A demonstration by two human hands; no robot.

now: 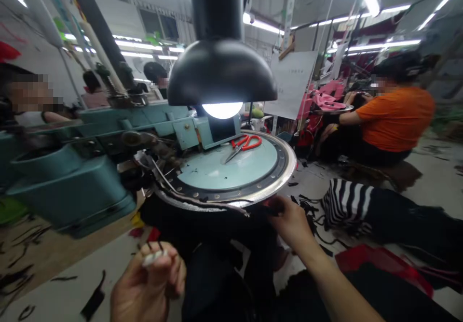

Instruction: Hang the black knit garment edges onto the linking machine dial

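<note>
A round linking machine dial (289, 167) has a ring of fine points along its metal rim. Black knit fabric (202, 223) hangs from the dial's near edge, with a dark strip along the points. My right hand (291, 220) is at the rim's right front, its fingers pinched on the black fabric; the fingertips are partly hidden. Lower left, apart from the dial, is my left hand (150, 281) with fingers curled. Something white (155, 258) shows at its fingertips, with short dark strands above; I cannot tell what it holds. Red-handled scissors (249, 142) lie on the dial's pale green plate.
A black lamp (222, 73) hangs lit over the dial. Green machine housing (72, 191) stands at left. Striped and dark knitwear (347, 206) lies at right beside a red bag (383, 264). A person in an orange top (398, 119) sits beyond; others are at back left. Dark scraps litter the floor.
</note>
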